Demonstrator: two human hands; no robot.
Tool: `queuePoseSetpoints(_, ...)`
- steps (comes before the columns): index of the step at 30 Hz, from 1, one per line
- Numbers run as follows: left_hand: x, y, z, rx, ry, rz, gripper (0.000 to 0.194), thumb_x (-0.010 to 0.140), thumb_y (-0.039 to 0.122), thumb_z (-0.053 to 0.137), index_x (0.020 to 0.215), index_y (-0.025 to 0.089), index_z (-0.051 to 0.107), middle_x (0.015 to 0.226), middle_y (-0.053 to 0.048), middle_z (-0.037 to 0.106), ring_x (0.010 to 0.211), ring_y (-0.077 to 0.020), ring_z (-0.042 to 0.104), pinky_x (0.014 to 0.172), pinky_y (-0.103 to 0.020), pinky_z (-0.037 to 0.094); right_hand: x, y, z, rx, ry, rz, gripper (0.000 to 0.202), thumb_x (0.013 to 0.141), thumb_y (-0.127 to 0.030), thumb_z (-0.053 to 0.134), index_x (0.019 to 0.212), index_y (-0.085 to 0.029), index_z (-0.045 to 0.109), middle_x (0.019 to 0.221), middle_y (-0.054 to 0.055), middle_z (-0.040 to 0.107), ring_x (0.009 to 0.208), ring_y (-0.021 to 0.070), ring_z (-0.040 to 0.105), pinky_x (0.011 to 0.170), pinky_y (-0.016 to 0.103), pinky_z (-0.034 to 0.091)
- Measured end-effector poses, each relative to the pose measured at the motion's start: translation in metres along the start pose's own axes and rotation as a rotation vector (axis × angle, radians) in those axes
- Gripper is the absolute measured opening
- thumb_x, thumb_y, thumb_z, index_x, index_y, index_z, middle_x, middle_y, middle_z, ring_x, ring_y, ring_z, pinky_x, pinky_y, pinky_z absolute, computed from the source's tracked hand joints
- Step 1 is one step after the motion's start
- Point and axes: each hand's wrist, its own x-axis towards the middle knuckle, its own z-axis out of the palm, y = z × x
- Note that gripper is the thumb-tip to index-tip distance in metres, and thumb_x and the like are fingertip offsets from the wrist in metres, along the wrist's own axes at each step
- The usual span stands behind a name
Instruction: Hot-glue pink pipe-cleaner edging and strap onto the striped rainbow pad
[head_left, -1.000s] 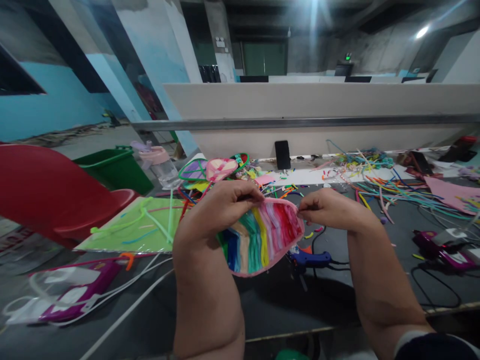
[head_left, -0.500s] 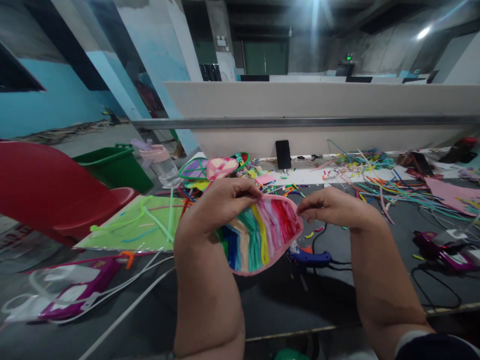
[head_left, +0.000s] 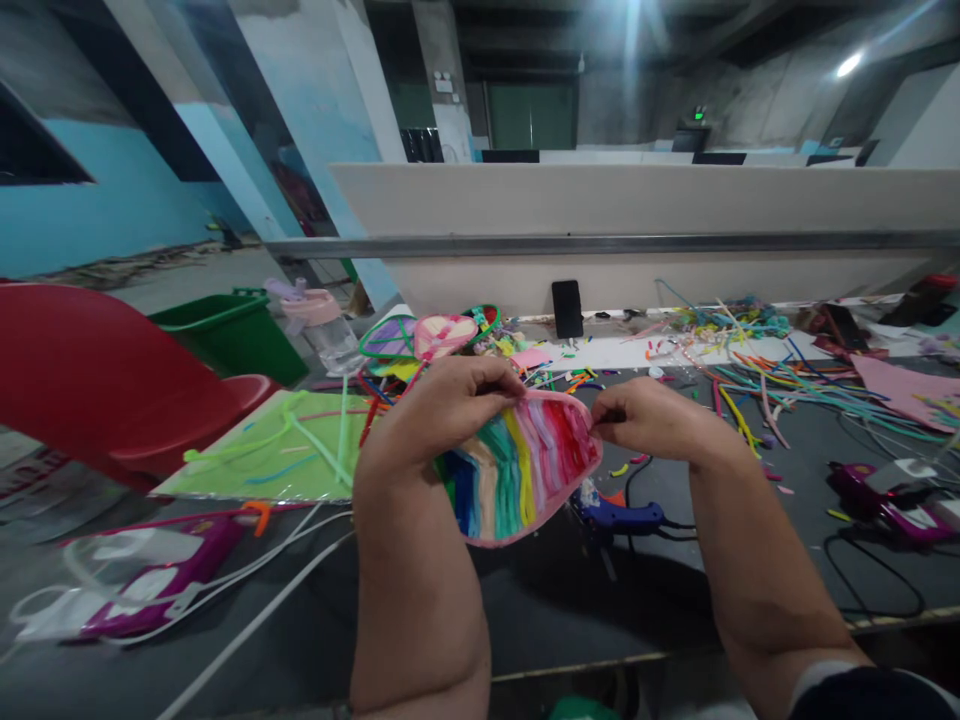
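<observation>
A rounded craft panel (head_left: 517, 475), made of rainbow-coloured pipe cleaner strips inside a pink border, hangs tilted above the dark table. My left hand (head_left: 469, 400) pinches its upper edge, thumb in front; the panel's left end is hidden behind that wrist. At the upper right corner, the fingertips of my right hand (head_left: 637, 415) are closed on the pink border. Just below and right of the panel lies a blue glue gun (head_left: 622, 517) with a dark cord. Beyond my left hand sit finished-looking pieces, among them a pink one (head_left: 444, 336).
Left stand a green sheet (head_left: 262, 450) with pipe cleaners, a purple power strip (head_left: 161, 580), a bottle (head_left: 322, 325) and a red chair (head_left: 112, 380). A phone (head_left: 567, 308) leans on the partition. Loose pipe cleaners (head_left: 817, 385) and another purple power strip (head_left: 889, 500) are at right.
My right hand has shifted slightly left along with the panel's right edge, and its fingers have curled in more. My left hand keeps nearly the same place.
</observation>
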Motion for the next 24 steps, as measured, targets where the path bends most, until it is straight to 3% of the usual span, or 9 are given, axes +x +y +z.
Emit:
queuePoseSetpoints(4,0.001,0.000,0.002,-0.014,0.007,0.000,0.017,0.077,0.016,0.055,0.085,0.017,0.071,0.087,-0.003,0.074,0.080,-0.0157,0.067,0.071,-0.023,0.052,-0.001,0.001,-0.004,0.090,-0.003,-0.002,0.021,0.083,-0.025,0.054,0.089,-0.020,0.073,0.077,0.000,0.070,0.069,0.0135,0.058,0.061,0.023,0.040)
queuePoseSetpoints(8,0.002,0.004,0.003,-0.021,-0.010,0.003,0.017,0.077,0.016,0.055,0.084,0.016,0.071,0.084,-0.003,0.073,0.078,-0.0154,0.066,0.068,-0.022,0.051,-0.001,0.004,-0.005,0.117,0.060,0.032,0.026,0.086,-0.035,0.053,0.084,-0.018,0.072,0.071,0.000,0.066,0.066,0.0129,0.054,0.058,0.024,0.037)
queuePoseSetpoints(17,0.003,0.009,0.004,-0.021,-0.061,0.047,0.019,0.076,0.013,0.053,0.084,0.016,0.070,0.079,-0.003,0.071,0.076,-0.0142,0.065,0.066,-0.021,0.049,0.000,0.007,-0.003,0.137,0.029,-0.009,0.022,0.085,-0.029,0.053,0.083,-0.019,0.072,0.075,0.000,0.067,0.071,0.0142,0.058,0.062,0.024,0.040)
queuePoseSetpoints(24,0.006,0.019,0.011,-0.003,-0.125,0.169,0.019,0.079,0.011,0.051,0.082,0.017,0.069,0.080,-0.002,0.072,0.077,-0.0136,0.064,0.071,-0.023,0.048,0.000,0.004,0.003,0.383,0.208,-0.010,0.019,0.084,-0.034,0.059,0.089,-0.018,0.069,0.081,0.003,0.068,0.074,0.0156,0.059,0.064,0.025,0.044)
